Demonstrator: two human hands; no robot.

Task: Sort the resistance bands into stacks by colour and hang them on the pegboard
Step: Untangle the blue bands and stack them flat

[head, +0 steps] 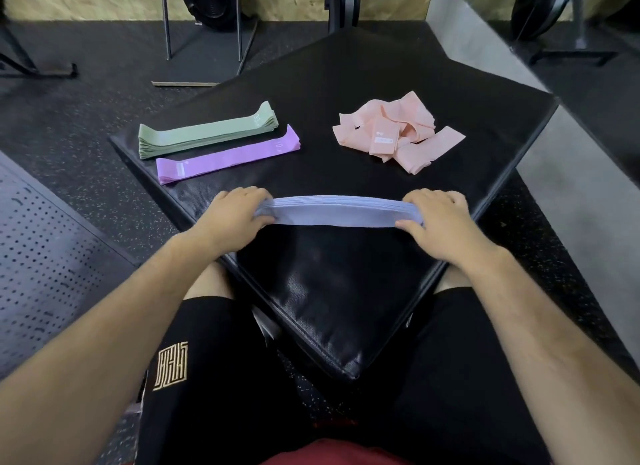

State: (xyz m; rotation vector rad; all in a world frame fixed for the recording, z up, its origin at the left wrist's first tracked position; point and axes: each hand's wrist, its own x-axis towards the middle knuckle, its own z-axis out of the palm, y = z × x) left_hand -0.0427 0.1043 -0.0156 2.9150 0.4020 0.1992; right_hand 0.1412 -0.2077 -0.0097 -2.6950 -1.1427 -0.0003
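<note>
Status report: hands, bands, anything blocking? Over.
Left hand and right hand each grip an end of the blue stack. Green stack and purple stack neat on mat; pink pile unsorted. Nothing blocking.

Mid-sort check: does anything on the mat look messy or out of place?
Yes: the pink bands lie in a loose, crumpled heap on the right of the mat, unlike the neat green stack and purple stack. The left hand and right hand grip the ends of the blue stack.
</note>
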